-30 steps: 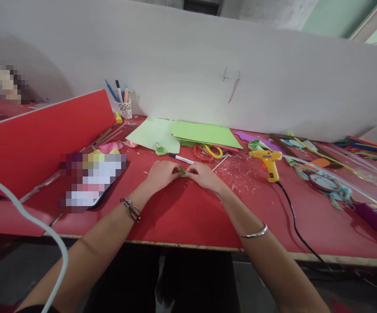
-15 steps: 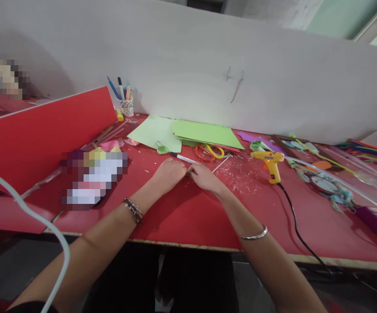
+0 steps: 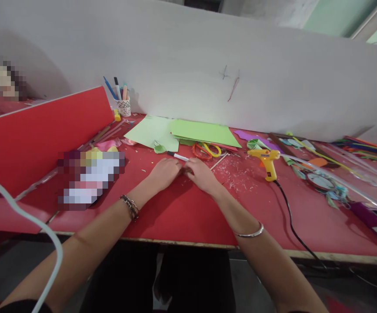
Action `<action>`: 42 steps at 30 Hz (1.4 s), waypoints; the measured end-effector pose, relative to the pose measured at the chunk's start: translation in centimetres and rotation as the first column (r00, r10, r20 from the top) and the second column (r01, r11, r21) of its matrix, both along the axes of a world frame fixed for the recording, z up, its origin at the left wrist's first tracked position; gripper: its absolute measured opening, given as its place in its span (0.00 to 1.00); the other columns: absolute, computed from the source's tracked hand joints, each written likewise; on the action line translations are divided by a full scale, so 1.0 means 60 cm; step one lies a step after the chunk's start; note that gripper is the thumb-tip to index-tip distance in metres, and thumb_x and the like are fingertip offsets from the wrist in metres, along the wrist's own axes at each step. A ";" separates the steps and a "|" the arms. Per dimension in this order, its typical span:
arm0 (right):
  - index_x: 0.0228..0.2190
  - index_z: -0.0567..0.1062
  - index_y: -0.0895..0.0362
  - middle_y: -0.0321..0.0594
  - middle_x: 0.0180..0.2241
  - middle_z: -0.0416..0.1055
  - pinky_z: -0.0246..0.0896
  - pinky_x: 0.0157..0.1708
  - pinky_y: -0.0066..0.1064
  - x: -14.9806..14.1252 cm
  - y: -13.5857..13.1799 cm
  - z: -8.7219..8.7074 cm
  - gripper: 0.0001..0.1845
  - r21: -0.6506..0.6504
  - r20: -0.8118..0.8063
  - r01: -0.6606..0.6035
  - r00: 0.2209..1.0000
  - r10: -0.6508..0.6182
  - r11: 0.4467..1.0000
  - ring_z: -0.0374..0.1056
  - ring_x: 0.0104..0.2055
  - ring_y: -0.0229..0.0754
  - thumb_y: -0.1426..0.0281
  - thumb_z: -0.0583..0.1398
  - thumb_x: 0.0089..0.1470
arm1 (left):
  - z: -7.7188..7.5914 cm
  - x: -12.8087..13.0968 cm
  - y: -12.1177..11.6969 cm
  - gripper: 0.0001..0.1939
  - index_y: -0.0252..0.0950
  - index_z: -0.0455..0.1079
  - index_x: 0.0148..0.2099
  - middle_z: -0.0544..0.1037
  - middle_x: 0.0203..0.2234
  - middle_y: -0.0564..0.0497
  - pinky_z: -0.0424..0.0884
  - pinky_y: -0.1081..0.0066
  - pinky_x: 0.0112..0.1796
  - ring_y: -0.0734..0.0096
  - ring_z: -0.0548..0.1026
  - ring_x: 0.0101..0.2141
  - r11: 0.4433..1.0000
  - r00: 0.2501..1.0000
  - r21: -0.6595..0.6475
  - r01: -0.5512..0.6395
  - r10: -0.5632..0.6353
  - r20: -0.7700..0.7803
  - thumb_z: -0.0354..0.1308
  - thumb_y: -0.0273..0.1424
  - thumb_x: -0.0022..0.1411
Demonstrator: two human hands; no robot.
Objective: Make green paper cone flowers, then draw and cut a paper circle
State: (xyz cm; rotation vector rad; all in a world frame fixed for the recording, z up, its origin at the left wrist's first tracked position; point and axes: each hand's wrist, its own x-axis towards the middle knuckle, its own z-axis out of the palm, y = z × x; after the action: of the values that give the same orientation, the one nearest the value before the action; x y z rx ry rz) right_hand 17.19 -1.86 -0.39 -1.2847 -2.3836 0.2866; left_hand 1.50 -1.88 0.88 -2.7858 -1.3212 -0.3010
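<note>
My left hand (image 3: 165, 173) and my right hand (image 3: 201, 174) meet low over the red tabletop (image 3: 185, 217), fingertips pinched together. Between them is a small green paper piece, seen a second ago; the fingers hide it now. A white marker with a black cap (image 3: 178, 156) lies just beyond my fingertips. Left of the marker rests a pale green paper cutout (image 3: 159, 148). Scissors with yellow and orange handles (image 3: 215, 151) lie behind my right hand, and a thin stick (image 3: 219, 161) is beside them among pale scraps.
Green paper sheets (image 3: 204, 132) lie against the white partition (image 3: 181, 65). A yellow glue gun (image 3: 268, 163) with a black cord stands at right. A purple power strip (image 3: 371, 219) is at far right. At left are a pen cup (image 3: 123, 107), a red board (image 3: 51, 134) and a blurred-out phone-like object (image 3: 92, 180).
A second ago the green paper piece showed between my fingertips; now my fingers cover it. My left hand rolled inward over it, then eased back slightly. Things on the table stayed put.
</note>
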 end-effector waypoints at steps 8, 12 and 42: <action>0.35 0.69 0.61 0.44 0.37 0.65 0.54 0.42 0.32 -0.006 0.003 -0.006 0.09 -0.002 0.016 -0.013 1.000 0.013 1.000 0.59 0.41 0.39 0.77 0.51 0.52 | -0.011 -0.005 0.002 0.11 0.32 0.69 0.38 0.74 0.32 0.44 0.64 0.70 0.33 0.66 0.71 0.34 0.997 0.988 0.000 -0.074 0.074 0.139 0.47 0.30 0.60; 0.34 0.69 0.61 0.44 0.36 0.66 0.54 0.41 0.31 -0.006 0.006 -0.009 0.09 -0.011 -0.035 -0.029 0.999 0.028 1.000 0.60 0.39 0.39 0.77 0.51 0.52 | -0.012 -0.006 -0.002 0.10 0.34 0.68 0.37 0.74 0.33 0.45 0.63 0.71 0.31 0.66 0.71 0.34 0.993 0.979 -0.018 -0.120 0.121 0.164 0.47 0.31 0.59; 0.28 0.70 0.59 0.37 0.29 0.62 0.54 0.32 0.26 -0.009 0.008 -0.011 0.05 -0.035 -0.131 0.091 0.987 -0.095 0.995 0.59 0.30 0.35 0.76 0.56 0.45 | -0.012 -0.013 0.018 0.10 0.36 0.72 0.36 0.74 0.30 0.48 0.62 0.73 0.32 0.69 0.70 0.34 0.997 0.997 0.069 -0.029 0.024 0.071 0.49 0.32 0.59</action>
State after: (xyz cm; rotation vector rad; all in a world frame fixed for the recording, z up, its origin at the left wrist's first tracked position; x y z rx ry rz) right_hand 16.67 -1.37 -1.04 -1.3425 -2.2089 0.3682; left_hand 0.72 -0.81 0.14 -2.7220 -1.3334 -0.4392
